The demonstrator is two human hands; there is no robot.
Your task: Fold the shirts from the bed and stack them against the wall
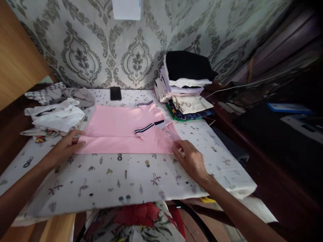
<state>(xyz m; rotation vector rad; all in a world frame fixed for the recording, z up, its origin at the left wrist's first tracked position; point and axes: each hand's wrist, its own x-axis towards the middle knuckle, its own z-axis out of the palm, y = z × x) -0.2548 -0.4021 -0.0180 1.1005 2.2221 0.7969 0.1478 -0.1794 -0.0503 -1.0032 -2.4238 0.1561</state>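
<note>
A pink polo shirt (113,121) lies on the table, its near side folded inward lengthwise. Dark and white stripes edge both sleeve cuffs, which rest on top of the shirt. My left hand (66,145) pinches the near corner of the hem, thumb and fingers on the cloth. At the opposite end, my right hand (189,157) grips the near shoulder edge by the collar; its fingertips are partly hidden. The cloth between my two hands lies flat, with a straight near edge.
Crumpled clothes (57,116) sit at the left. A stack of folded clothes (186,89), black on top, stands at the back right. A dark phone (115,93) lies near the wall. The printed cloth (141,181) covers the table. A white cable (234,87) runs rightward.
</note>
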